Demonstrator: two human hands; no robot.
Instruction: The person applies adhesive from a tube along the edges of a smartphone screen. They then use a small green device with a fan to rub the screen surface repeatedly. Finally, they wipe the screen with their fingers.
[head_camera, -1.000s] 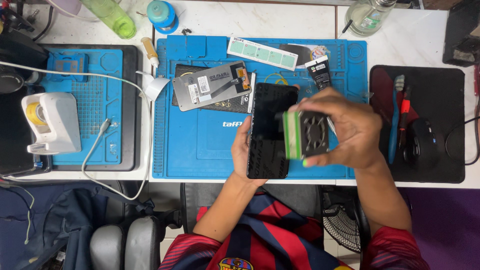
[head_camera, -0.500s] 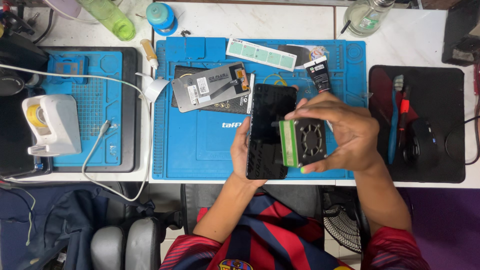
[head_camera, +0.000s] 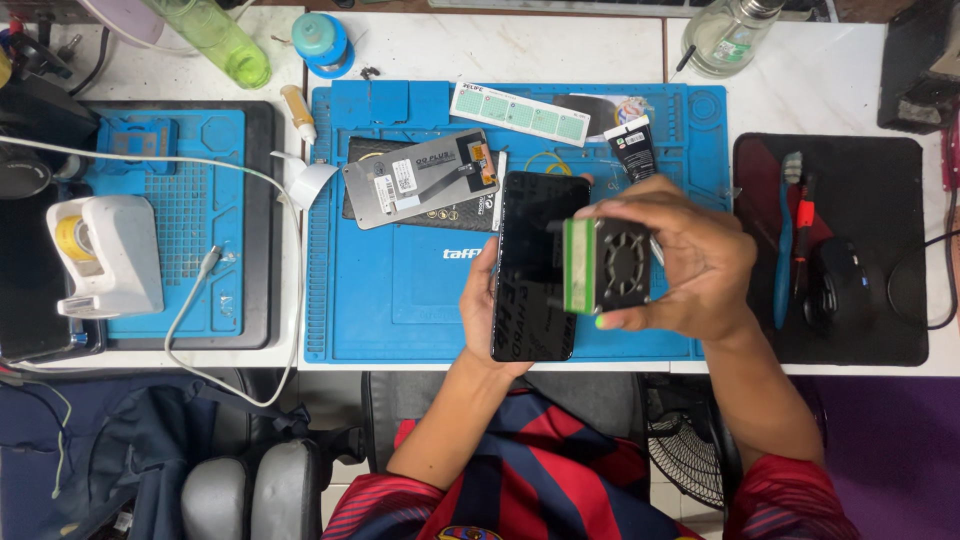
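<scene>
My left hand (head_camera: 482, 305) grips a black smartphone (head_camera: 535, 262) by its left edge, screen up, above the blue work mat (head_camera: 400, 290). Against the phone's right edge my right hand (head_camera: 690, 265) holds a small black block with a fan grille and a green side (head_camera: 605, 266). The block touches or overlaps the phone's right side. A grey phone display panel with a flex cable (head_camera: 420, 178) lies on a dark box behind the phone.
A black tube (head_camera: 632, 148) and a white strip (head_camera: 520, 113) lie at the mat's far edge. A second blue mat (head_camera: 185, 215) with a white tape dispenser (head_camera: 105, 255) and white cable sits left. Right is a black pad (head_camera: 880, 180) with tools and a mouse. Bottles stand behind.
The phone and the fan block have shifted slightly left and toward me together. Both hands keep their grip.
</scene>
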